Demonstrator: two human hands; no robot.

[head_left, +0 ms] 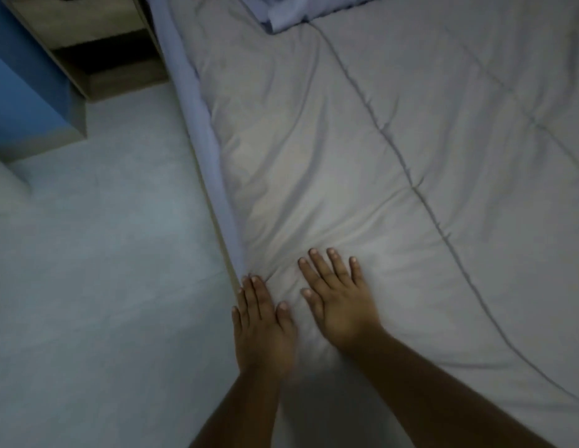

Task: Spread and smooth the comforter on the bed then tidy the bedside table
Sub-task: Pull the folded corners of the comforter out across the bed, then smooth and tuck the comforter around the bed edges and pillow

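Observation:
A pale grey quilted comforter (394,150) covers the bed and fills the right side of the head view. Its left edge runs along a lavender sheet (197,105) at the side of the mattress. My left hand (264,331) lies flat on the comforter right at that edge, fingers together. My right hand (340,299) presses flat on the comforter just to the right, fingers spread. Neither hand holds anything. The wooden bedside table (97,43) stands at the top left, beside the head of the bed.
A blue cabinet front (26,101) stands left of the bedside table. Pale floor (104,270) stretches along the left of the bed. A lavender pillow or folded sheet (291,11) lies at the top of the bed.

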